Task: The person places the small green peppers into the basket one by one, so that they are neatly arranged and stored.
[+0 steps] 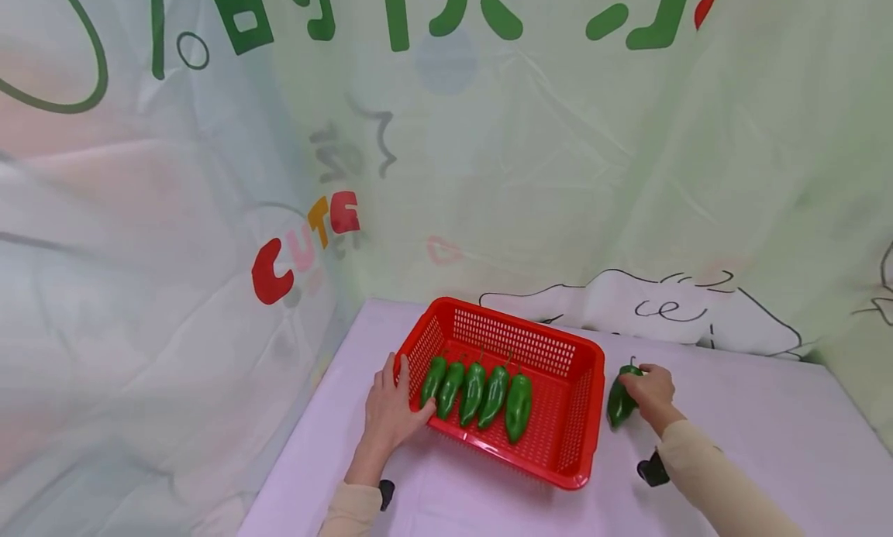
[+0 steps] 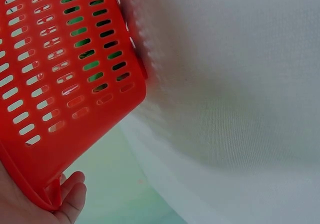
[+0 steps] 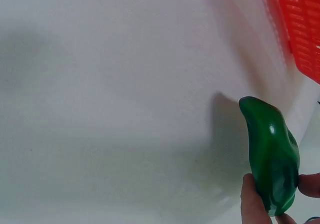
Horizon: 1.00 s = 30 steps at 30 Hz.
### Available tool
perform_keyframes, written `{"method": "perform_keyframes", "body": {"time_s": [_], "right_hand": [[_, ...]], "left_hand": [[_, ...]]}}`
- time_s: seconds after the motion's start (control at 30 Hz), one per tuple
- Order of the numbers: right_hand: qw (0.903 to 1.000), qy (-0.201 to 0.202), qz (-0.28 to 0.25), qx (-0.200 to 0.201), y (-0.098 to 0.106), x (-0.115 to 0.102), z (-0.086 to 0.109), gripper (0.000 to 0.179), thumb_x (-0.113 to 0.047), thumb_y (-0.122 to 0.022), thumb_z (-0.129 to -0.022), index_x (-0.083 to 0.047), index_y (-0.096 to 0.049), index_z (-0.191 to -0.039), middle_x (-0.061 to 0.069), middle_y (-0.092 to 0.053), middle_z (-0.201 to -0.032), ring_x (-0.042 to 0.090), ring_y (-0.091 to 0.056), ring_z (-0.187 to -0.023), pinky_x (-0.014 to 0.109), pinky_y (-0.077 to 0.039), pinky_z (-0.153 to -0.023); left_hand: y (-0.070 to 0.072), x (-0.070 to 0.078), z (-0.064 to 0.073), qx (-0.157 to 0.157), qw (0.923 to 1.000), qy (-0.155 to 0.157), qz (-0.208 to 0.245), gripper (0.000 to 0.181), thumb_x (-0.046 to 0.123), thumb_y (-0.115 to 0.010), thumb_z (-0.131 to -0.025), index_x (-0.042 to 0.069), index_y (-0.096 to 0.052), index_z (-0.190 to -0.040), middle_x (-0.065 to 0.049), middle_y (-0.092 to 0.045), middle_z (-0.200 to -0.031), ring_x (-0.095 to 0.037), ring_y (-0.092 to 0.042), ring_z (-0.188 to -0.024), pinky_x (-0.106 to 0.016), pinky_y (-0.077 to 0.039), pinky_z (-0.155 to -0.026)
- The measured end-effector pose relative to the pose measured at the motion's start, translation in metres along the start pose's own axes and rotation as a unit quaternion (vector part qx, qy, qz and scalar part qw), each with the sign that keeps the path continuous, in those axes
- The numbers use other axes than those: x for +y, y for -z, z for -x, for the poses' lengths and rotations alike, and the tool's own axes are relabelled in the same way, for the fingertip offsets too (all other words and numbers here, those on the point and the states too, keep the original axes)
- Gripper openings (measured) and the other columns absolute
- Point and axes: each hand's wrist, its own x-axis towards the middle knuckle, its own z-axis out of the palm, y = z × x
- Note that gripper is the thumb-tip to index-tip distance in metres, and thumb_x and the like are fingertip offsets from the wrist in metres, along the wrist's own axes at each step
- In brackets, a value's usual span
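A red plastic basket with slotted walls stands on the table. Several green peppers lie side by side in its left part, stems toward the back. My left hand grips the basket's left front rim; the left wrist view shows fingertips curled at the rim's edge. To the right of the basket, my right hand pinches another green pepper near its stem end, between thumb and fingers. That pepper's tip points toward the front, and its shadow falls beside it. Whether it touches the table I cannot tell.
A pale lilac cloth covers the table. Printed cloth hangs behind the table as a back wall and along the left side. A small black object sits by the right wrist.
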Motion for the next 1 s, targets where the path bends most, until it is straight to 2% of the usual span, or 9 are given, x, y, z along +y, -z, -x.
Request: {"method": "perform_keyframes", "body": {"time_s": [0.23,0.37,0.47,0.67,1.0], "right_hand": [[0.9952,-0.010,-0.077,-0.060,0.016,-0.011,-0.001,0.068,-0.008,-0.050,-0.093,0.017,-0.019,-0.148,0.042,-0.024,-0.145,0.051,-0.036,-0.127,0.059,-0.040,-0.100],[0.9913,-0.004,-0.095,-0.091,0.025,-0.017,0.001,0.068,-0.005,-0.049,-0.093,0.016,-0.016,-0.148,0.043,-0.021,-0.146,0.052,-0.032,-0.130,0.061,-0.037,-0.101],[0.9901,-0.003,-0.098,-0.101,0.032,-0.023,0.005,0.069,-0.005,-0.047,-0.093,0.016,-0.013,-0.149,0.044,-0.018,-0.147,0.052,-0.031,-0.131,0.062,-0.036,-0.101],[0.9912,-0.002,-0.100,-0.087,0.039,-0.035,0.011,0.068,-0.004,-0.048,-0.093,0.015,-0.015,-0.149,0.043,-0.022,-0.147,0.052,-0.035,-0.130,0.060,-0.038,-0.100],[0.9897,0.045,-0.074,-0.113,0.046,-0.056,0.029,0.065,-0.005,-0.048,-0.096,0.016,-0.016,-0.148,0.043,-0.030,-0.142,0.054,-0.041,-0.126,0.059,-0.042,-0.097]], "left_hand": [[0.000,0.001,-0.002,0.001,1.0000,0.003,-0.002,0.092,0.052,-0.062,-0.079,-0.001,-0.036,-0.150,-0.022,-0.031,-0.152,-0.034,-0.043,-0.121,-0.045,-0.050,-0.091],[0.000,0.001,-0.001,-0.005,1.0000,0.007,-0.004,0.092,0.052,-0.062,-0.080,0.000,-0.036,-0.150,-0.022,-0.030,-0.153,-0.033,-0.043,-0.121,-0.044,-0.050,-0.091],[0.002,0.002,0.000,-0.007,1.0000,0.006,-0.001,0.092,0.052,-0.061,-0.080,-0.001,-0.035,-0.150,-0.022,-0.030,-0.152,-0.034,-0.043,-0.121,-0.044,-0.050,-0.091],[0.003,0.003,0.000,-0.003,1.0000,0.003,-0.003,0.091,0.052,-0.061,-0.081,-0.002,-0.036,-0.150,-0.023,-0.031,-0.152,-0.034,-0.044,-0.118,-0.044,-0.049,-0.090],[0.002,0.005,0.001,-0.003,1.0000,0.002,-0.002,0.091,0.052,-0.061,-0.080,-0.002,-0.036,-0.150,-0.023,-0.031,-0.151,-0.034,-0.044,-0.118,-0.044,-0.049,-0.090]]}}
